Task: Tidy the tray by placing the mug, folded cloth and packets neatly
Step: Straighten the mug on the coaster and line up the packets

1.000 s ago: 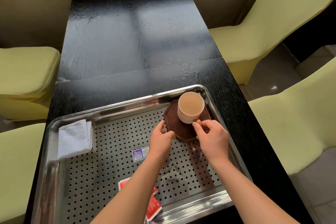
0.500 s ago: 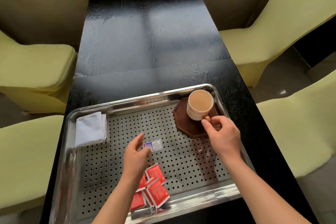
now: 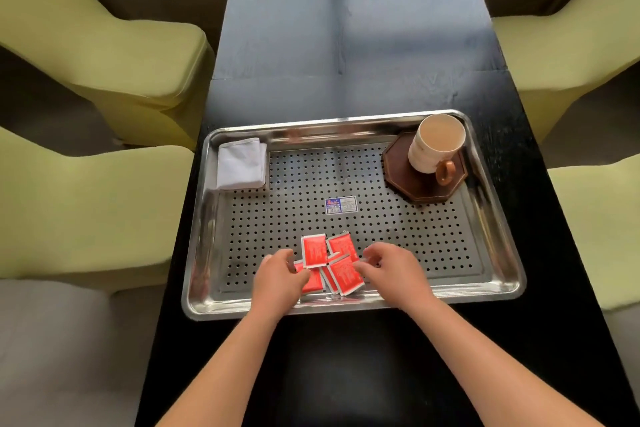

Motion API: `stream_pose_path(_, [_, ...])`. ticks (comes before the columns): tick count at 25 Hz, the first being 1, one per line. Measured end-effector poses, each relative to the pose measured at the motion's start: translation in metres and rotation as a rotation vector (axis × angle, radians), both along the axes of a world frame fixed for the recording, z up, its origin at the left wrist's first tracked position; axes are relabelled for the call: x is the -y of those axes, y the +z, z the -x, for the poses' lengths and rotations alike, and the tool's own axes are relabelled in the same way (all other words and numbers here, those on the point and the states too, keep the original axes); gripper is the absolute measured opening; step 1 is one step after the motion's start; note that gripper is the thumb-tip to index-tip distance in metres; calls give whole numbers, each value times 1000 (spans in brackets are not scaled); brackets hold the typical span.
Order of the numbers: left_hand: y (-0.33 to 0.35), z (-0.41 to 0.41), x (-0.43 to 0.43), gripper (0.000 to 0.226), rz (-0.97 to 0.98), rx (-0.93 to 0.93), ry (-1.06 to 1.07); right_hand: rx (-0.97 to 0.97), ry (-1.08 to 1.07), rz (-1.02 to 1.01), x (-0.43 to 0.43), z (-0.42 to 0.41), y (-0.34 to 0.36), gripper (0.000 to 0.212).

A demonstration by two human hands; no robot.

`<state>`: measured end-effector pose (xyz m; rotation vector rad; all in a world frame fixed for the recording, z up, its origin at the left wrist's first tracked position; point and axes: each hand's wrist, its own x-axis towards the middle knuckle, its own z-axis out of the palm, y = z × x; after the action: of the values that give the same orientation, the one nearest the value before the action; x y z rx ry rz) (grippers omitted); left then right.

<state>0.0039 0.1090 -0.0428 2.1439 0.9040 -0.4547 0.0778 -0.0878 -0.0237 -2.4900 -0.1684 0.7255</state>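
Several packets (image 3: 343, 274) lie jumbled — left hand (image 3: 280, 276) touches one, grip unclear; right hand (image 3: 389, 270) loosely curled, empty — just beside.

Bare tray (image 3: 398, 243) middle lies between cloth (image 3: 241, 164) and mug (image 3: 435, 146).

One head-worn view looks steeply down from above the tray's (image 3: 346, 308) near edge — fairly close. It faces forward along the dark surface (image 3: 346, 45) beyond the tray.
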Motion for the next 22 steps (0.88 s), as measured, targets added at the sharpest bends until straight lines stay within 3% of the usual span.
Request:
stream_pose_path(4, [-1, 1, 10, 51, -113, -45, -64, 37, 155, 211, -27, 15, -12, 47])
stream_pose_path(9, [-2, -5, 24, 44, -187, -97, -47, 76, 96, 268, -47, 25, -22, 48])
stream_pose_path(17, [-11, -8, 24, 38, -117, -44, 33, 45, -71, 53, -48, 30, -31, 29])
stream_pose_path(22, [-8, -3, 4, 8, -70, 58, 97, 2, -141, -51, -27, 16, -25, 19])
